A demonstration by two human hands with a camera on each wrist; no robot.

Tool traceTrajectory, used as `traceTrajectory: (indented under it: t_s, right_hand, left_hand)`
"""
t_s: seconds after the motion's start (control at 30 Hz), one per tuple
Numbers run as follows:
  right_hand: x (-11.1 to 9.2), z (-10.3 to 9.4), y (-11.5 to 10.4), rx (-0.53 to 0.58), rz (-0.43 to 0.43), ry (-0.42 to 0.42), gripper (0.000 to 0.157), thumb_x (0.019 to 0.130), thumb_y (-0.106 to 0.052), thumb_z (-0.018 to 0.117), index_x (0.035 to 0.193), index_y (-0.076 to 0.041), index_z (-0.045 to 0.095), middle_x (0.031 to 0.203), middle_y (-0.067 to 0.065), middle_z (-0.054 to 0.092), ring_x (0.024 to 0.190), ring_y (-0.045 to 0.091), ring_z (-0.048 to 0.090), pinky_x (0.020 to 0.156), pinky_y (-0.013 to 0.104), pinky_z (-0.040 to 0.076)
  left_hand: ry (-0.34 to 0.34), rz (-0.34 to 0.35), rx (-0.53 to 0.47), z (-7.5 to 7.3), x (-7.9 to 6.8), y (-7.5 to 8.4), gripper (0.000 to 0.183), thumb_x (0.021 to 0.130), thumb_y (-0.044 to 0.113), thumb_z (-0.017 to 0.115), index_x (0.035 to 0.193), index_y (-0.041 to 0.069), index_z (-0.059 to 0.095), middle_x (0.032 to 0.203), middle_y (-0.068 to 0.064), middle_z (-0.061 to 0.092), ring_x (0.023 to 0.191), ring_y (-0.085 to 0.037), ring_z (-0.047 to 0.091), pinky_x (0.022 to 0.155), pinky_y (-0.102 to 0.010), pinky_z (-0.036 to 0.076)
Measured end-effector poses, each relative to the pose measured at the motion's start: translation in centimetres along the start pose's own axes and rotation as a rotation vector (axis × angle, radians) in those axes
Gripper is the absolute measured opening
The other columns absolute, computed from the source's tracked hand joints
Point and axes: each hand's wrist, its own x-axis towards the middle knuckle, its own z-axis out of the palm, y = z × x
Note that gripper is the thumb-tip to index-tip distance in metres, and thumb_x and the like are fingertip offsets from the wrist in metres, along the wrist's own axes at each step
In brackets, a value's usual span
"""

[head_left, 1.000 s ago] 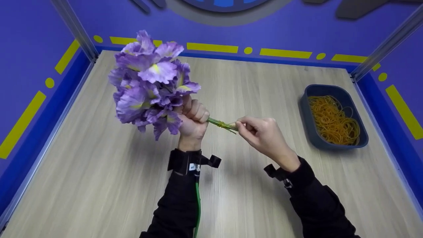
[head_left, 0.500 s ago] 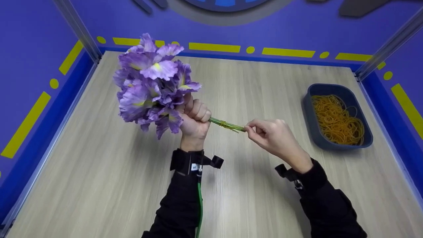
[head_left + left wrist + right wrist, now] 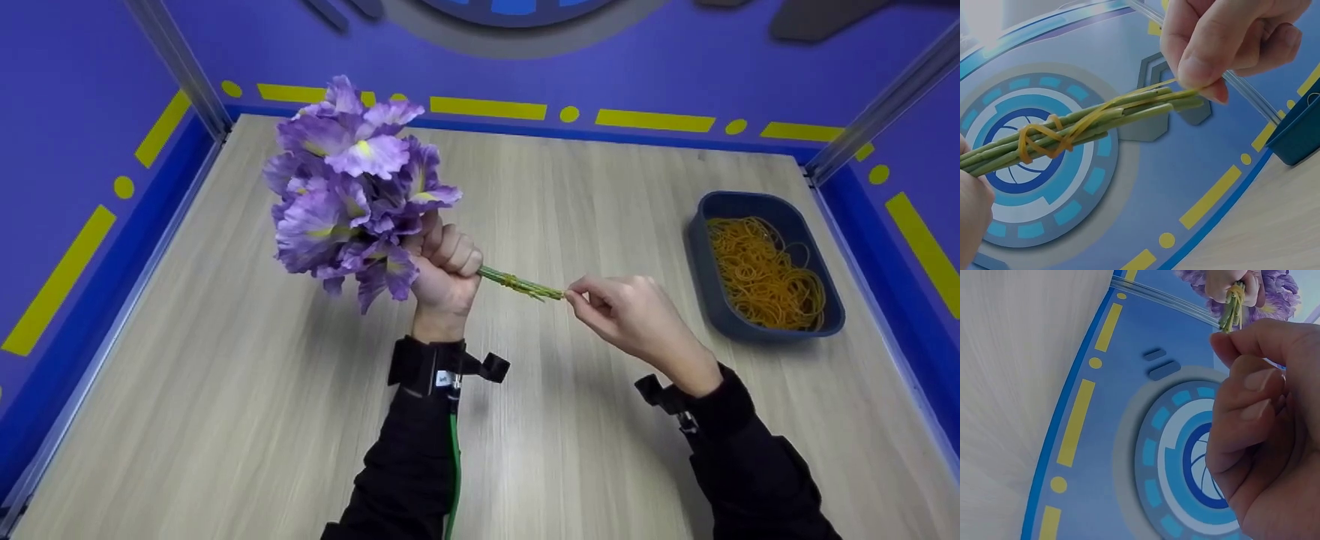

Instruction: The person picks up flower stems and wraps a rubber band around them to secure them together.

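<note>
Purple artificial irises form a bunch that my left hand grips in a fist just below the blooms. Their green stems stick out of that fist to the right, cut ends uneven. A yellow rubber band is wound crosswise around the stems, and one loop of it stretches along them past the cut ends. My right hand pinches this stretched loop between thumb and index finger, close to the stem tips. In the right wrist view, the other fingers are curled toward the palm.
A dark blue tub at the right holds a heap of rubber bands. Blue walls with yellow markings enclose the wooden table at the back and sides. A green cable runs along the left sleeve.
My right hand has moved right, away from the left fist, drawing the band loop out along the stems toward their ends. The left hand keeps its grip, the bunch shifting slightly right in view.
</note>
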Motion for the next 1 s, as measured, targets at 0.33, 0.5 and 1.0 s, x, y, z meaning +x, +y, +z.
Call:
traceTrajectory:
  t_s: [0.33,0.5,1.0]
  right_hand:
    - [-0.4,0.6,0.5,0.016,-0.040,0.013,0.005,0.096,-0.009,0.069,0.097,-0.008,0.074,0.069,-0.006,0.059,0.052,0.001,0.040,0.045,0.021,0.034]
    - [-0.4,1.0,0.8,0.021,-0.072,0.059,0.005,0.095,-0.005,0.069,0.098,-0.007,0.074,0.077,-0.002,0.067,0.053,0.002,0.043,0.045,0.021,0.036]
    - [-0.5,1.1,1.2,0.049,-0.118,0.058,0.011,0.095,0.000,0.067,0.103,-0.006,0.071,0.092,0.006,0.073,0.069,0.009,0.062,0.055,0.029,0.053]
  left_hand:
    - [0.023,0.015,-0.060,0.2,0.1,0.3,0.049,0.089,0.011,0.060,0.064,0.018,0.018,0.054,0.009,0.013,0.046,-0.003,0.009,0.042,-0.018,0.007]
    - [0.036,0.015,-0.060,0.1,0.1,0.4,0.050,0.089,0.010,0.061,0.063,0.018,0.018,0.053,0.009,0.014,0.045,-0.003,0.010,0.042,-0.019,0.007]
    - [0.100,0.002,-0.096,-0.1,0.2,0.2,0.047,0.088,0.010,0.056,0.064,0.019,0.017,0.053,0.009,0.016,0.045,-0.003,0.011,0.042,-0.019,0.007]
